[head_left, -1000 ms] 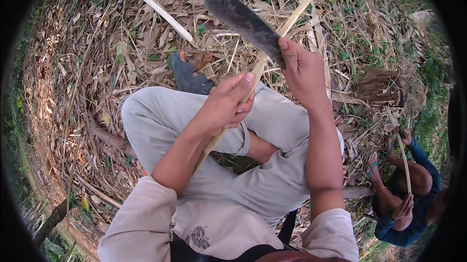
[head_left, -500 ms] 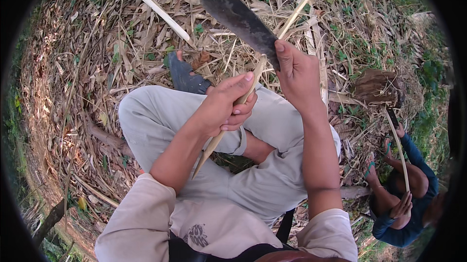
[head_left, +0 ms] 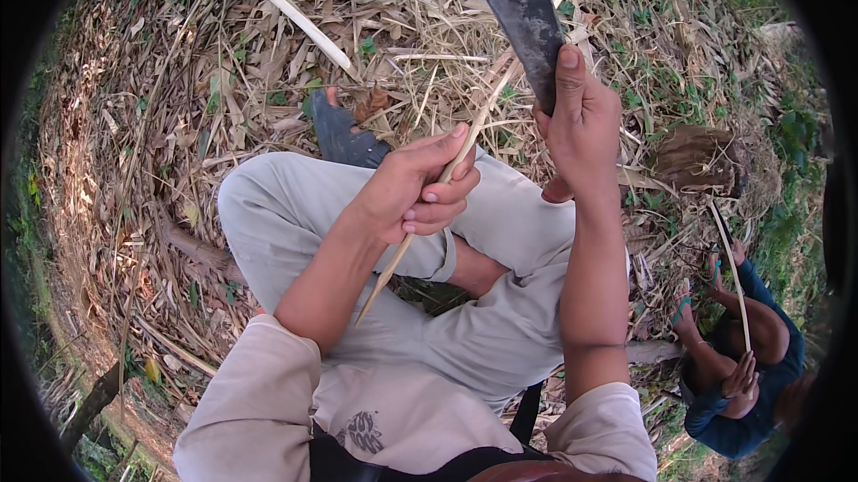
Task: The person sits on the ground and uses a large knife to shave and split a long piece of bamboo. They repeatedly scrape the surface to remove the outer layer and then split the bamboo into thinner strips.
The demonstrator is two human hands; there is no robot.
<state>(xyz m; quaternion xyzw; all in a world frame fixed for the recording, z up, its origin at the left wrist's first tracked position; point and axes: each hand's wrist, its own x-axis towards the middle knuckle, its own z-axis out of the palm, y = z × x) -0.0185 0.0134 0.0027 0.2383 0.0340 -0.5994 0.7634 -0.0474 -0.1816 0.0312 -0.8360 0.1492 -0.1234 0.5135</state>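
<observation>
My hands are working close together over my lap: my left hand (head_left: pixel 416 191) is clenching a thin bamboo strip (head_left: pixel 447 173), while my right hand (head_left: pixel 581 129) is gripping the dark machete (head_left: pixel 518 4), which has risen higher than a second ago, its blade meeting the strip. I am sitting cross-legged on dry leaf litter (head_left: pixel 179 106); another person (head_left: pixel 746 366) is crouching nearby.
</observation>
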